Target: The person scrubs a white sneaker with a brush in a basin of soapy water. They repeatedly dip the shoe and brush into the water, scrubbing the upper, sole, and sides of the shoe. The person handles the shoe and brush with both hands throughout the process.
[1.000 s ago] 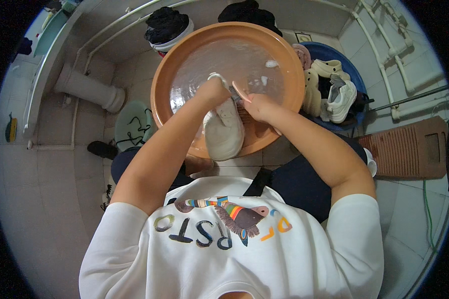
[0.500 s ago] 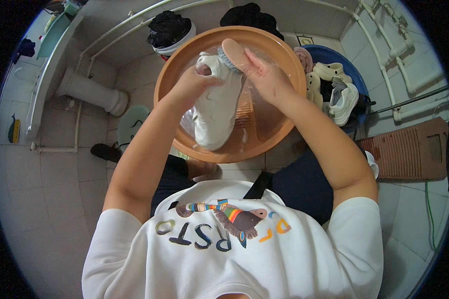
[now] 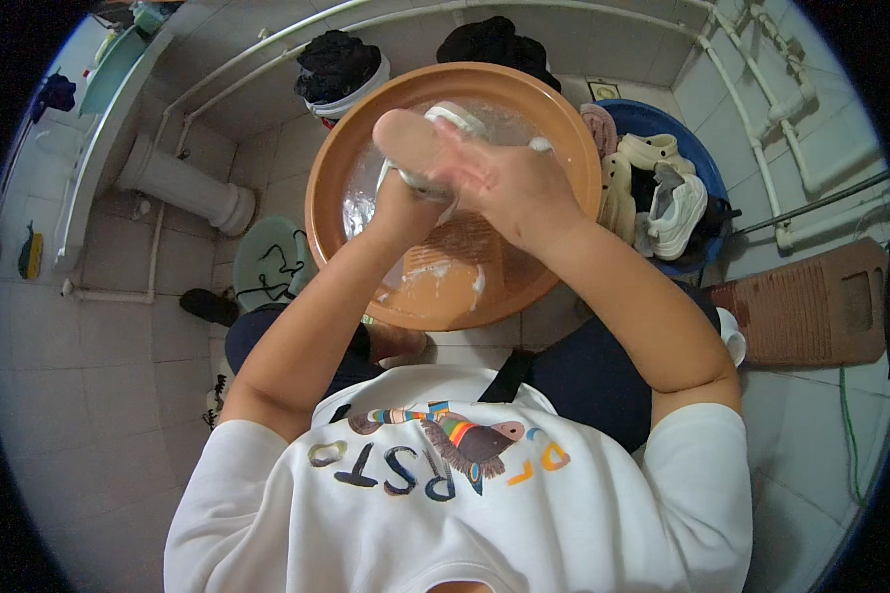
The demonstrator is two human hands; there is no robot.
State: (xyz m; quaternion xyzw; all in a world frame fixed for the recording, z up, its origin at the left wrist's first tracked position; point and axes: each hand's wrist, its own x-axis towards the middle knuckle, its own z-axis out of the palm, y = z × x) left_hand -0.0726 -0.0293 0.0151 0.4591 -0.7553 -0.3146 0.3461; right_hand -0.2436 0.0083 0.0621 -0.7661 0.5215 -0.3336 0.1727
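Observation:
Over the orange basin [image 3: 564,237] my right hand [image 3: 526,190] is closed on a scrub brush [image 3: 405,138] with a flat pinkish-tan back. Its bristles face down and are hidden. Beneath the brush is a white shoe [image 3: 457,115], gripped by my left hand [image 3: 410,210]. Brush and right hand cover most of the shoe, so only parts of its edge show. White suds and water lie in the basin, around a ridged washboard part [image 3: 465,242] in its floor.
At the right stands a blue basin [image 3: 714,178] holding a white sneaker [image 3: 678,217] and cream clogs [image 3: 653,150]. A brown washboard [image 3: 806,311] lies at far right. Behind are dark clothes [image 3: 338,63] in a bucket; a pale green basin [image 3: 257,259] sits at left.
The shoe has gone from lengthwise with its white side showing to mostly hidden under my hands. My right hand has moved the brush left and a little nearer.

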